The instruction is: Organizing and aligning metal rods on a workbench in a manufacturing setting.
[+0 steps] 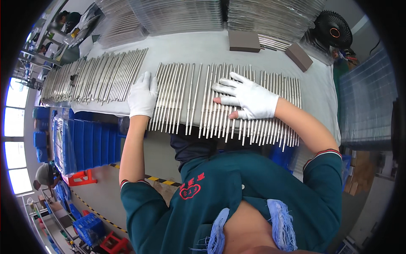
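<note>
Slim silvery metal rods lie side by side across the front of the table, their near ends reaching past its edge. My left hand, in a white glove, lies flat with fingers stretched at the left side of this row. Spread over the right part of the row is my right hand, also gloved, its palm down and fingers apart; two bare fingertips show. Neither hand grips a rod. Between the hands a few rods lie more widely spaced. Another group of rods lies left of my left hand.
Two brown blocks rest on the white-covered table at the back right. Clear plastic-wrapped stacks line the far edge. A black fan stands far right. Blue crates sit below left; other people are farther left.
</note>
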`<state>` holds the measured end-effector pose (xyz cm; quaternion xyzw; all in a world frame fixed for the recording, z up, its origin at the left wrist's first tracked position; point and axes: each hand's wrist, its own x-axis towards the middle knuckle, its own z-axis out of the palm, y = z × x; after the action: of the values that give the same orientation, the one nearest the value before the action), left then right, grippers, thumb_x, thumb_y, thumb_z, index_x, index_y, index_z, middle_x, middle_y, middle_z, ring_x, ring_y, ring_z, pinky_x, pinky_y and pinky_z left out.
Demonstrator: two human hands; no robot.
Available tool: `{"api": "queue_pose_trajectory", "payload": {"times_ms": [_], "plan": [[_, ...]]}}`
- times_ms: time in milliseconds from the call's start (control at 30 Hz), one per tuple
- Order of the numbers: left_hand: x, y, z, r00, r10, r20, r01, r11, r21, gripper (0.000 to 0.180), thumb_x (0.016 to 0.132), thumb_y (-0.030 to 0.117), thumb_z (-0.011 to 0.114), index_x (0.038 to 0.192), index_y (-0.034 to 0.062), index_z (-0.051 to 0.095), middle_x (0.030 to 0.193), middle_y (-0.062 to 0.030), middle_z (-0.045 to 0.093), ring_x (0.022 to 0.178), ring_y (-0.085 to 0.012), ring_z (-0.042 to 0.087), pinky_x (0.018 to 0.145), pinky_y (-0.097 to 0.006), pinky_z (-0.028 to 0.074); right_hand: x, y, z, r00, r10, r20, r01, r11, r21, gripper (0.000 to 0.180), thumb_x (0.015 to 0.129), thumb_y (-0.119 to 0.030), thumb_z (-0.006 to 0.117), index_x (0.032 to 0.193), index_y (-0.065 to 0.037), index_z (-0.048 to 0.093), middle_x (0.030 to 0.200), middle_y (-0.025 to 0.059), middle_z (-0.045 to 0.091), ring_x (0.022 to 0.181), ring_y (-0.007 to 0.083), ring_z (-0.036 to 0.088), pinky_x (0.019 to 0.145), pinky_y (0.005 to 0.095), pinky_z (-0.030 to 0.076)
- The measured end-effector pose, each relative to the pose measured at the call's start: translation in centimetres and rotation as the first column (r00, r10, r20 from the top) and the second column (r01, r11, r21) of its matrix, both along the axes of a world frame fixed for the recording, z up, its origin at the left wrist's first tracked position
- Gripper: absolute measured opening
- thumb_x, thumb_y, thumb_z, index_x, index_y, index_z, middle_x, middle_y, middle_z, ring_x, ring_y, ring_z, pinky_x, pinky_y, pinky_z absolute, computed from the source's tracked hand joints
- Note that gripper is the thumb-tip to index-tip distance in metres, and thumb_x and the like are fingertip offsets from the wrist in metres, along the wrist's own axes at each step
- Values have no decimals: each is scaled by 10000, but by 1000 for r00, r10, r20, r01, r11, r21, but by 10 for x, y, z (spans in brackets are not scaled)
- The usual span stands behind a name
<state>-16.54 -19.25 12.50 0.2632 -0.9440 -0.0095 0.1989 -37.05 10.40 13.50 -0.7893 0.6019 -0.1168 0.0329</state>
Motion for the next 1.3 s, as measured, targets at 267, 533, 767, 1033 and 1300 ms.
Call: {"api": "queue_pose_trajectory", "payload": {"times_ms": [267, 533, 767, 1033, 1300], "plan": [[-10, 27, -1, 999, -9, -34, 11, 998, 67, 476, 972, 416, 538, 1270, 57, 633, 1253, -161, 659, 1059, -380, 651, 894, -459, 534, -14, 73, 17, 995, -100, -22, 101, 990, 101, 688, 951, -589, 459, 1416, -84, 499, 1548, 192, 373, 1437, 376, 344, 1213, 536, 178], [-27, 68, 5, 1000, -6, -13, 7, 996, 89, 508, 927, 440, 580, 1265, 61, 588, 1238, -131, 648, 994, -380, 650, 815, -501, 552, -6, 66, 22, 984, -160, -73, 168, 978, 126, 713, 933, -591, 481, 1431, -81, 488, 1544, 205, 372, 1440, 384, 333, 1217, 535, 172], [-16, 80, 8, 996, -88, 3, 88, 994, 72, 523, 887, 438, 635, 1229, 44, 594, 1213, -184, 627, 889, -402, 638, 768, -489, 556, -3, 30, 7, 988, -145, 47, 142, 988, 58, 819, 945, -699, 347, 1487, -89, 419, 1549, 223, 353, 1444, 417, 310, 1221, 512, 176], [55, 85, 11, 898, -428, 99, 412, 900, 144, 856, 797, 661, 637, 1384, 49, 516, 1434, -216, 485, 1297, -457, 446, 1096, -605, 291, -36, -115, 8, 456, -341, 822, 289, 930, 226, 961, 903, -808, 253, 1542, -94, 327, 1588, 173, 314, 1469, 340, 303, 1216, 411, 244], [60, 81, 5, 885, -439, 153, 431, 899, 80, 1083, 607, 799, 621, 1434, 113, 485, 1453, -138, 497, 1349, -445, 406, 1106, -637, 264, -25, -205, -6, 10, -299, 954, -89, 950, 299, 1025, 859, -820, 392, 1532, -50, 323, 1569, 185, 328, 1466, 298, 307, 1230, 406, 249]]}}
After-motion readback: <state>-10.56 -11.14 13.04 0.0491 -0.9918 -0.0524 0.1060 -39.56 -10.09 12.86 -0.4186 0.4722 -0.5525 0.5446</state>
